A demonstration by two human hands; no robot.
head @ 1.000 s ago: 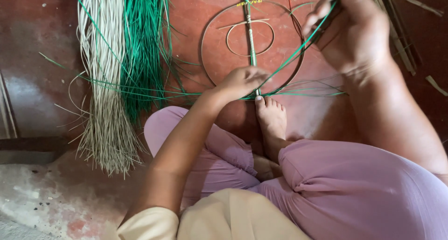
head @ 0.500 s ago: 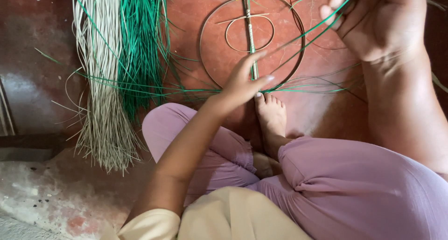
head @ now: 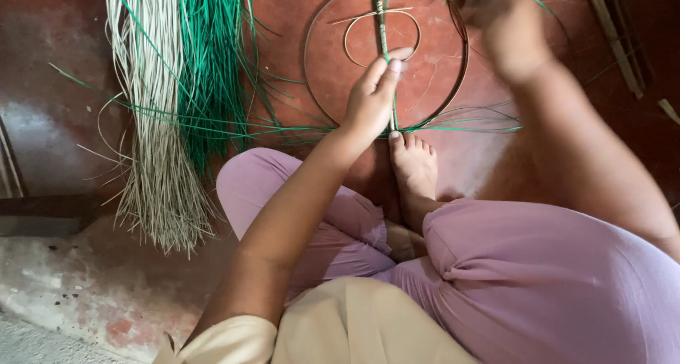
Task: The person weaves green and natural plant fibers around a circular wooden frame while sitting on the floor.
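Observation:
My left hand (head: 372,98) pinches a thin green strand (head: 387,24) against the upright rod (head: 380,31) that crosses a large wire ring (head: 312,74) lying on the red floor. A smaller ring (head: 348,49) sits inside the large one, near the rod. My right hand (head: 499,20) is blurred with motion above the ring's right side, fingers curled, and a green strand (head: 549,10) trails from it. My bare foot (head: 413,167) touches the ring's near edge, where several green strands (head: 467,128) fan out sideways.
A bundle of green strips (head: 209,66) and a bundle of pale strips (head: 145,123) lie on the floor to the left. Dark sticks (head: 616,38) lie at the top right. A grey concrete patch (head: 64,279) is at the lower left.
My left hand has moved up the rod from the ring's near edge and closed its fingers on the strand. My right hand swung down and left from its raised pull.

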